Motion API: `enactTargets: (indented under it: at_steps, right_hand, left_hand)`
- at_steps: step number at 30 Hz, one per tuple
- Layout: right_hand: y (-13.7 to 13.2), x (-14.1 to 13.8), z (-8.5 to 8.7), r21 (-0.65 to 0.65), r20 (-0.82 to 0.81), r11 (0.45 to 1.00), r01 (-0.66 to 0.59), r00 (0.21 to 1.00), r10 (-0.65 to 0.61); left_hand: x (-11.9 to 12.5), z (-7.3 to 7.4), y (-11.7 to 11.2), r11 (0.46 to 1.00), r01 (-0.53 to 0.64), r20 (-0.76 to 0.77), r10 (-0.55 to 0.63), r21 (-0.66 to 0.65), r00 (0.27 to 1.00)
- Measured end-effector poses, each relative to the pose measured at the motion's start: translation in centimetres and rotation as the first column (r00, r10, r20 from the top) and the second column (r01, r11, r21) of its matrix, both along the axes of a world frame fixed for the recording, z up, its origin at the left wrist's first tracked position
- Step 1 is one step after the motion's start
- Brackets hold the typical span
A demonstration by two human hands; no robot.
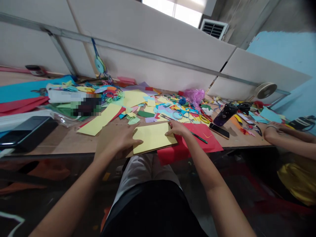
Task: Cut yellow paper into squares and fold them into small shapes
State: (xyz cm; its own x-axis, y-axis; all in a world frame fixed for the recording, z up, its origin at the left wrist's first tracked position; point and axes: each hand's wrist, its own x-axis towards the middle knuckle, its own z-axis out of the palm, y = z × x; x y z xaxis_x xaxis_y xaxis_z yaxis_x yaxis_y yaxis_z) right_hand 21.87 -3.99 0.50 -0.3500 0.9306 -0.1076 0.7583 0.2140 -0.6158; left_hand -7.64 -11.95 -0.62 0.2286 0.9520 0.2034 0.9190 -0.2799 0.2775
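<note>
1. Head view, the sheet: a yellow sheet [154,138] lies flat on a brown board [108,135] at the near edge of the table [64,141], straight ahead of the person. Its long axis runs left to right, so one short end points to each hand.
2. Left hand [125,140]: it is palm down with the fingers stretched out flat, pressing on the sheet's left edge and gripping nothing.
3. Right hand [176,128]: it is arched, with its fingertips on the sheet's far right corner. I cannot tell whether it pinches the corner or only rests there.
4. Both hands touch the sheet, and neither is nearer than the other.
5. Just to the right, a red sheet [197,140] lies partly under the board and carries a green pen [198,137]. A phone [219,130] and a dark bottle [224,113] stand beyond it.
6. Behind the sheet, paper scraps [158,105] crowd the table, and a long yellow strip [100,120] lies to the left.
7. At the far right, another person's forearm [286,138] rests on the table, well apart from the sheet.
</note>
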Motion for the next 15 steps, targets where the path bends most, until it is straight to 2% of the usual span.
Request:
enactTargets:
  at_steps: [3, 7, 11, 15]
  right_hand:
    - [0.1, -0.1, -0.1, -0.034, -0.065, 0.999, 0.020, 0.998, -0.022]
    - [-0.1, 0.0, -0.5, -0.069, -0.151, 0.997, 0.029, 0.988, -0.039]
    - [-0.6, 0.9, -0.7, -0.169, -0.353, 0.985, 0.026, 0.932, -0.085]
    - [-1.3, 1.8, -0.5, -0.193, -0.473, 0.979, -0.064, 0.881, -0.035]
  left_hand:
    - [0.2, 0.6, 0.6, 0.997, -0.023, -0.101, 0.015, -0.071, 0.995]
    - [0.1, 0.4, 1.2, 0.990, 0.012, -0.015, -0.014, -0.144, 1.000]
    - [0.1, 0.0, 0.7, 0.997, -0.038, -0.034, 0.036, -0.061, 0.999]
    - [0.6, 0.5, -0.4, 0.998, -0.067, -0.022, 0.067, 0.006, 0.998]
